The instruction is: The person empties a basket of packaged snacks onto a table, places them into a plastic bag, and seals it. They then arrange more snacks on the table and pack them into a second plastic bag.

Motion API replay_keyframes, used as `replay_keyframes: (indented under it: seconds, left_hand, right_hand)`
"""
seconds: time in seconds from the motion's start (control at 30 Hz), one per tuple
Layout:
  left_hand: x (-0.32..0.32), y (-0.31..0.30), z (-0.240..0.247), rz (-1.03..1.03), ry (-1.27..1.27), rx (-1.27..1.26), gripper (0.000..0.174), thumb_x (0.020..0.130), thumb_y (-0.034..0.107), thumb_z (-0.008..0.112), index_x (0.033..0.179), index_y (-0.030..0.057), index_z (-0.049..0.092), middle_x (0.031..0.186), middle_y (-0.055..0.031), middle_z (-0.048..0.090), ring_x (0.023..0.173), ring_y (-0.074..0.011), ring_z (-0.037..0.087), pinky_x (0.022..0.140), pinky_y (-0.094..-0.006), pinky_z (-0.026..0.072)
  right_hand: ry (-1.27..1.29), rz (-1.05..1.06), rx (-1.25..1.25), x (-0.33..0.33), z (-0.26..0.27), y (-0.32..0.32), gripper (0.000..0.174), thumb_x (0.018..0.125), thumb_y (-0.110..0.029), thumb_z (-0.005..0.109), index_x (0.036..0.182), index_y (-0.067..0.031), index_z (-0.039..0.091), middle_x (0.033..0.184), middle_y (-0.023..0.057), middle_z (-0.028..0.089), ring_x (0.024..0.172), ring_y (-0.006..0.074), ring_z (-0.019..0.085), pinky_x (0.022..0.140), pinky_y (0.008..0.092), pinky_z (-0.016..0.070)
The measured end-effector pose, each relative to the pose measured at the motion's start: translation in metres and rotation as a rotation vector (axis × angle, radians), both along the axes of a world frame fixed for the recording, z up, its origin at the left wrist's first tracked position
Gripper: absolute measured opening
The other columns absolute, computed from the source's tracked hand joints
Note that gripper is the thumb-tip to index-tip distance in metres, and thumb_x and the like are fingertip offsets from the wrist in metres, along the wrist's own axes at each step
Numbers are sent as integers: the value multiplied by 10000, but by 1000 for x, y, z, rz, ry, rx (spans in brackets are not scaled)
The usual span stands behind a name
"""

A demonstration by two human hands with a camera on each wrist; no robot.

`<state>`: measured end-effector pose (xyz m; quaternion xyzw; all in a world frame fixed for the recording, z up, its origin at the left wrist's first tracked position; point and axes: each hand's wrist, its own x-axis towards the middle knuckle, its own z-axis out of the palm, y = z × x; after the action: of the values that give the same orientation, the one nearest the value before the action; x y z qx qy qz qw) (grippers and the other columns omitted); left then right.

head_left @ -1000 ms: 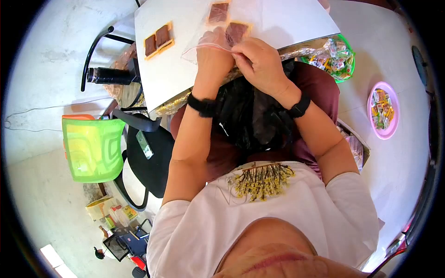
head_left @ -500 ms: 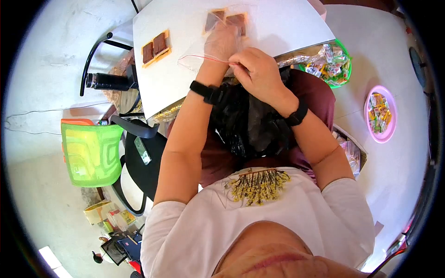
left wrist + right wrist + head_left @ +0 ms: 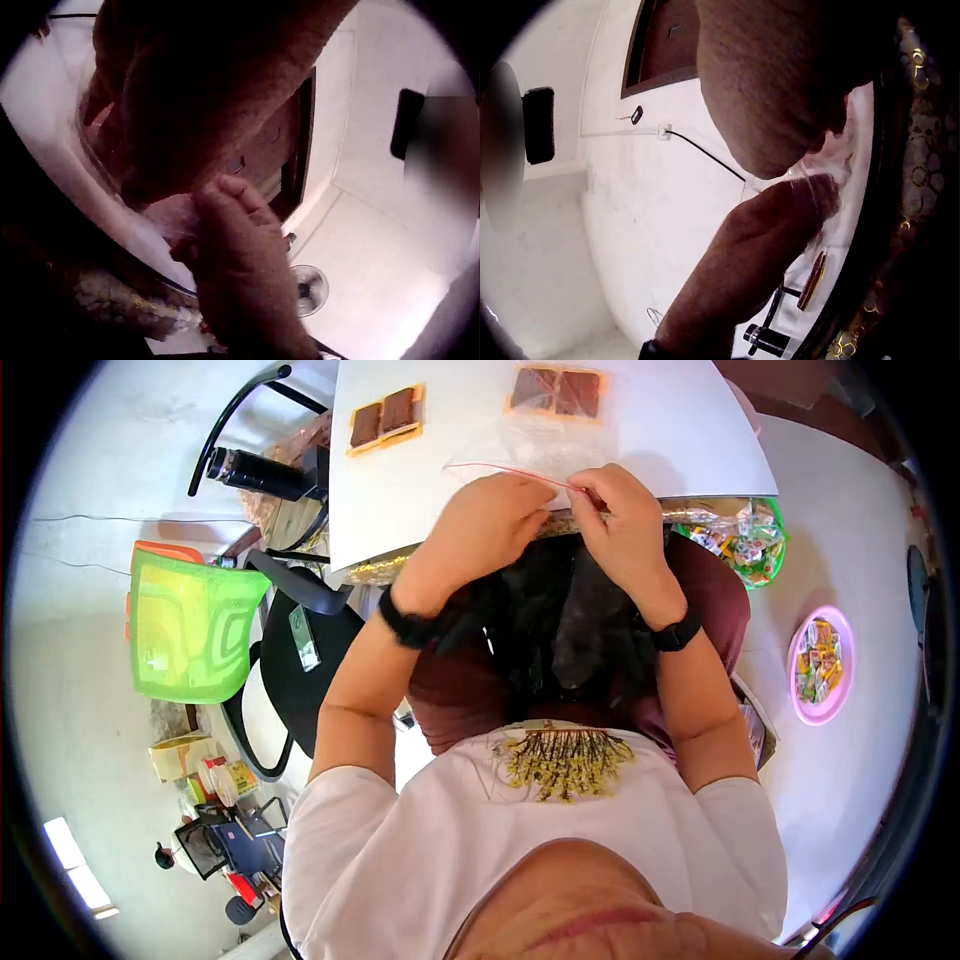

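A clear zip bag [image 3: 545, 448] with a red seal line lies flat near the table's front edge. Two brown rectangular snacks [image 3: 578, 395] on a yellowish tray sit side by side inside its far end. My right hand [image 3: 625, 520] pinches the right end of the bag's mouth between thumb and fingers. At the near side of that mouth is my left hand [image 3: 490, 525], fingers curled at the film and pointing right, their tips partly hidden. The right wrist view shows the left hand [image 3: 772, 217] close below the right one. A similar pair of brown snacks [image 3: 385, 420] lies unbagged at the left.
Black plastic [image 3: 560, 620] covers the lap under the table edge. On the right are a green basket [image 3: 778, 560] of wrapped packets and a pink basin [image 3: 848, 670] with more. A black chair [image 3: 300, 650] with a phone on it and a green chair back [image 3: 195, 630] stand left.
My left hand has drawn back out of the bag to its mouth. The bagged snacks now lie evenly side by side. My right hand keeps its pinch on the bag's edge.
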<state>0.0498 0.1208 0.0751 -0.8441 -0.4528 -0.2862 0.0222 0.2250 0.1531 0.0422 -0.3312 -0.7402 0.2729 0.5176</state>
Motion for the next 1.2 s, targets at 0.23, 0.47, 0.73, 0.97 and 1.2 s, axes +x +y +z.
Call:
replay_keyframes:
  seconds: [0.23, 0.47, 0.73, 0.97, 1.2]
  left_hand:
    - [-102, 25, 10, 575, -167, 87, 192, 818, 219, 611, 802, 32, 654, 781, -152, 646, 715, -325, 622, 595, -402, 484]
    - [-149, 91, -14, 990, 256, -229, 450, 750, 428, 569, 927, 27, 673, 891, -194, 667, 869, -350, 636, 738, -431, 499]
    - [-141, 82, -8, 1015, 175, -218, 392, 687, 342, 640, 910, 22, 684, 898, -185, 672, 881, -341, 642, 740, -426, 521]
    - [-145, 12, 4, 936, -276, -219, 366, 701, 236, 663, 960, -24, 658, 813, -118, 670, 745, -242, 636, 681, -331, 496]
    - [-78, -87, 18, 658, -658, -484, 380, 724, 48, 613, 1090, -52, 609, 908, -25, 618, 778, -88, 546, 677, -209, 448]
  right_hand:
    - [-43, 2, -2, -4, -1, -1, 45, 777, -75, 632, 807, -68, 598, 705, 84, 561, 663, 269, 569, 576, 353, 447]
    - [-76, 11, -13, -7, 1, -2, 41, 776, -71, 629, 798, -59, 597, 707, 91, 563, 664, 269, 571, 577, 349, 446]
    - [-64, 30, 4, -6, -1, -2, 39, 777, -70, 628, 795, -60, 595, 703, 89, 562, 663, 270, 569, 578, 347, 447]
    - [-55, 15, 25, -6, -2, -2, 31, 778, -78, 618, 796, -63, 598, 712, 89, 570, 674, 273, 573, 586, 360, 453]
    - [-36, 3, 9, -6, 2, -6, 43, 767, -84, 614, 804, -65, 604, 730, 88, 574, 702, 278, 575, 603, 363, 460]
